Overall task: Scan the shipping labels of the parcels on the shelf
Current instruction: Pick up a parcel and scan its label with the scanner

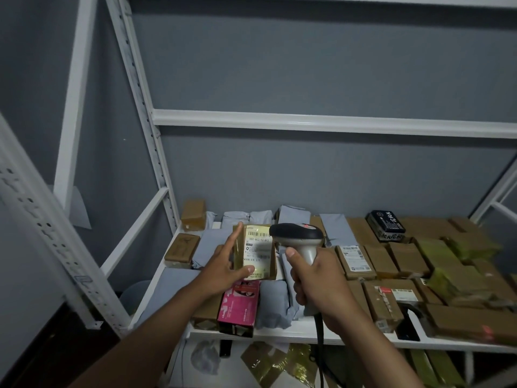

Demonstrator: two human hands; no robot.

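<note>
1. Parcel [257, 252]: I see one lifted above the shelf [279, 333], its label [258, 247] facing me.
2. My left hand [223, 268] pinches its left edge, thumb on the front.
3. My right hand [316, 281] grips one scanner [298, 236], head just beside the label.
4. Dozens more lie packed on the shelf; I cannot count them exactly. One pink box [239, 305] sits at the front edge.
5. Open room lies above, under the upper beam [335, 123].
</note>
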